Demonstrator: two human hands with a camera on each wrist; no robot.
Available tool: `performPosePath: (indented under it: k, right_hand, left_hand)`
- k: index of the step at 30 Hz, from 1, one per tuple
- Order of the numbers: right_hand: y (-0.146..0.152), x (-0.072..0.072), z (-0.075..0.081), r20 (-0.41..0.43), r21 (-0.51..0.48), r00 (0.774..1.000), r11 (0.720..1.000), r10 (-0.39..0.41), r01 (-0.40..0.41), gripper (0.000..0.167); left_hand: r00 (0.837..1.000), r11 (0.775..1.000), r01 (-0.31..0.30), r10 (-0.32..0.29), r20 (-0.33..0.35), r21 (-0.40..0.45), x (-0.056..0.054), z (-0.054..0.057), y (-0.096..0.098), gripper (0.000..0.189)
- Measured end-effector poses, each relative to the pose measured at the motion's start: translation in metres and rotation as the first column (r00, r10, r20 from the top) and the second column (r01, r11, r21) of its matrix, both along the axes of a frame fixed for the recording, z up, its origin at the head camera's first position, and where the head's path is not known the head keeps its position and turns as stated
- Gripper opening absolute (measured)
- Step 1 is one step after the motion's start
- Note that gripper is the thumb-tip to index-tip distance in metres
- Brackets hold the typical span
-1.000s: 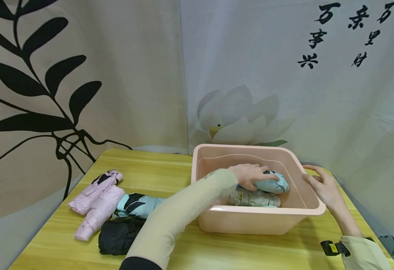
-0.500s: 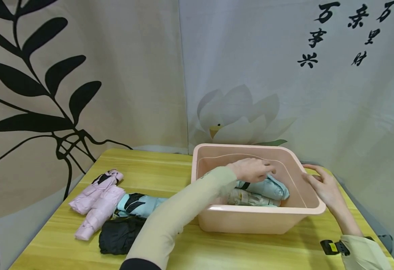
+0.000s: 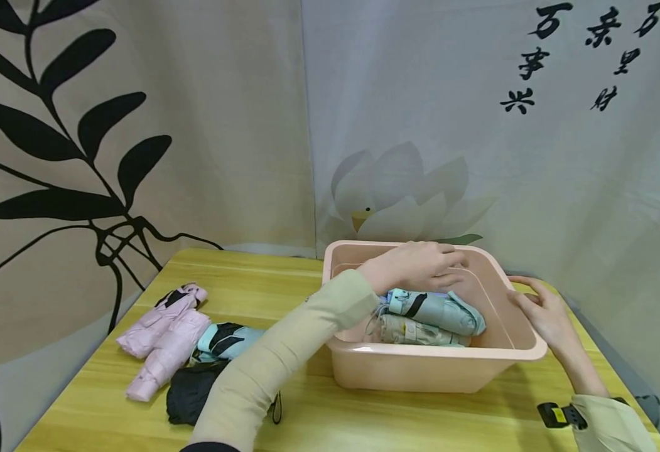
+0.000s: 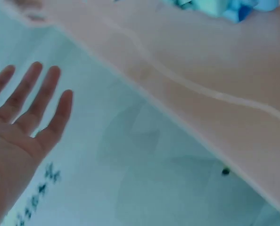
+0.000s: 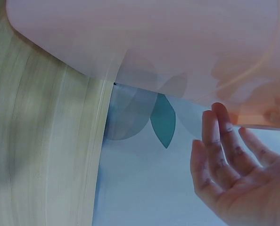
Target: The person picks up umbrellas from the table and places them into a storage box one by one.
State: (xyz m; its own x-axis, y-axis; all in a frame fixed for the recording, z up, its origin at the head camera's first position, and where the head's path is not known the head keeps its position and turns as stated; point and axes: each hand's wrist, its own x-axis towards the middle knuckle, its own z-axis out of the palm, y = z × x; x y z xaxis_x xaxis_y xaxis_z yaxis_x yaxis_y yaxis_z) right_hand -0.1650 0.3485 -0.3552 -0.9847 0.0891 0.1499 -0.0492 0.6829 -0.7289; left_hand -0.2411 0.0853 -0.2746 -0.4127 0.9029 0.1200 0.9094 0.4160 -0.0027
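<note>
In the head view my left hand [image 3: 417, 263] is over the pink plastic bin [image 3: 414, 370], fingers apart and holding nothing. The left wrist view shows the same hand [image 4: 24, 127] with its fingers spread. Below it in the bin, a light blue folded umbrella [image 3: 448, 312] lies alongside a pale green patterned folded umbrella [image 3: 417, 331]. My right hand [image 3: 541, 311] rests at the bin's right rim, its fingertips on the edge. Its fingers [image 5: 225, 162] look loosely bent beside the rim in the right wrist view.
At the left of the wooden table [image 3: 250, 270] lie two pink folded umbrellas [image 3: 171, 351], a light blue one [image 3: 230, 342] and a black one [image 3: 191, 392]. My left forearm crosses partly over the last two. A printed curtain [image 3: 250, 125] hangs behind the table.
My left hand has let go of the light blue umbrella in the bin and drawn up and back to the left, leaving that umbrella uncovered. My right hand stays at the rim.
</note>
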Motion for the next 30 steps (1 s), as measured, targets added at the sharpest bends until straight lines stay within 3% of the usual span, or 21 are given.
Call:
performPosePath:
  k: [6,9,14,21,23,26,30]
  right_hand:
    - [0.002,-0.001,-0.001,-0.002,-0.007,1.0,1.0,0.003,-0.003,0.052]
    - [0.002,-0.001,-0.001,-0.003,-0.008,1.0,1.0,0.003,-0.003,0.052]
    - [0.002,0.0,-0.001,-0.009,-0.001,1.0,1.0,-0.002,0.002,0.051]
    - [0.002,0.0,-0.001,-0.01,0.016,1.0,1.0,-0.01,0.01,0.05]
    - [0.002,0.0,-0.001,-0.009,0.009,1.0,1.0,-0.006,0.006,0.05]
    - [0.002,-0.001,-0.001,-0.009,0.007,1.0,1.0,-0.004,0.004,0.051]
    - [0.002,0.0,-0.001,-0.01,0.011,1.0,1.0,-0.006,0.006,0.05]
  left_hand:
    - [0.996,0.993,-0.074,0.07,0.046,0.096,0.012,0.017,-0.037,0.037]
    - [0.997,0.983,-0.07,0.064,0.043,0.167,0.015,0.017,-0.061,0.035]
    - [0.996,0.95,-0.063,0.08,-0.044,0.307,0.02,0.008,-0.107,0.031]
    - [0.973,0.857,0.033,0.089,-0.212,0.514,0.021,-0.026,-0.165,0.026]
    - [0.97,0.845,0.045,0.091,-0.226,0.533,0.022,-0.039,-0.179,0.026]
    - [0.973,0.859,0.023,0.098,-0.208,0.512,0.023,-0.058,-0.199,0.027]
    - [0.982,0.916,-0.082,0.142,-0.127,0.393,0.024,-0.082,-0.224,0.034]
